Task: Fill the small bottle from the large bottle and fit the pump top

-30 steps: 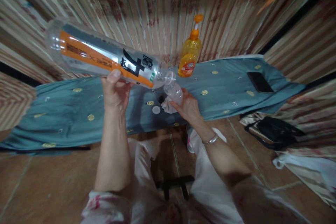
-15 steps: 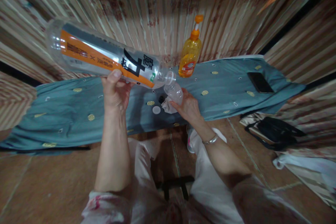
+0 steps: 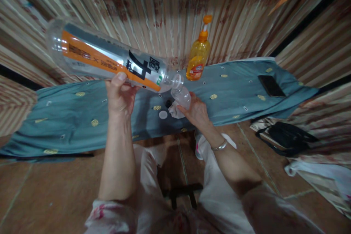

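- The left hand [image 3: 120, 97] has its fingers wrapped under the big clear bottle [image 3: 109, 60] near its label end, thumb pressed on the near side, holding it tipped almost flat with its mouth lower than its base.
- The right hand [image 3: 196, 111] has its fingers curled round the small clear bottle [image 3: 182, 95], gripping it low and leaning it so its open neck sits just under the big bottle's mouth; the two mouths look to be touching or very nearly so.
- Likely slip: the small neck is narrow, so a little drift of either hand could send liquid past it onto the blue cloth [image 3: 82, 117] directly below.
- Likely slip: the big bottle is long and held by one hand near its front, so its heavy rear could swing and jerk the mouth off line.
- Likely slip: a small bottle fills fast; tipping too steeply could overflow it over the right fingers.
- Below the small bottle, on the cloth, lie a white cap [image 3: 163, 114], a dark cap [image 3: 168, 103] and a crumpled white scrap [image 3: 175, 110], all in the path of any spill.
- Writing: the big bottle wears an orange, grey and white label with bold black characters; I cannot read them with certainty, and the smaller print is blurred.
- Behind the small bottle stands an orange pump bottle [image 3: 197, 56] with a red and white label, unreadable.
- Well right of it, a dark phone [image 3: 271, 85] lies flat on the cloth.
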Tool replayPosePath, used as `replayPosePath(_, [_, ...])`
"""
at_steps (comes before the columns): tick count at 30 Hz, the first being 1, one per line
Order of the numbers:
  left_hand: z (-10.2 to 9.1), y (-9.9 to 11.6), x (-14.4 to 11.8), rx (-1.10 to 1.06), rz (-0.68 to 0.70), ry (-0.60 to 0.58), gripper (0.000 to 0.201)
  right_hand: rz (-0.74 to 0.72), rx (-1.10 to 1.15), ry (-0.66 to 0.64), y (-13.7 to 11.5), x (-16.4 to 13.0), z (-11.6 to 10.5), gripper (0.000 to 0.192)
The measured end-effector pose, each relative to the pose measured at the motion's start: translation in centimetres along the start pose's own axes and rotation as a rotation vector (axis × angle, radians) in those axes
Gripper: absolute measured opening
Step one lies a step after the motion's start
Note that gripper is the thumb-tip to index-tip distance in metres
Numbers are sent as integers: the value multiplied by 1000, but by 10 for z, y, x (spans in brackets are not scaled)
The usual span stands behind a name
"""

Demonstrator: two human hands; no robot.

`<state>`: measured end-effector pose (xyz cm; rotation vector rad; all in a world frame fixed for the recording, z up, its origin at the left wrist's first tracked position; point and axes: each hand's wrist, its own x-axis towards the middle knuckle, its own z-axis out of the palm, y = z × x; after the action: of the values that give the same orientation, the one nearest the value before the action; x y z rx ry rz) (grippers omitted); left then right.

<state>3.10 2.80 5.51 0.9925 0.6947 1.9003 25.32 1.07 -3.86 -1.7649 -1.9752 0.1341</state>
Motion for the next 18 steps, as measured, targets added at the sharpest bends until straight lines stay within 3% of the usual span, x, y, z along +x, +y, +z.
replayPosePath(6, [-2,-1,1,4,28,-86,45,-32,19,27,4,0,4,64])
replayPosePath(13, [-2,0,0,-23,8,-51,35,-28,30,25,4,0,4,62])
replayPosePath(18, [-5,1,1,82,21,-103,33,-35,34,31,4,0,5,63])
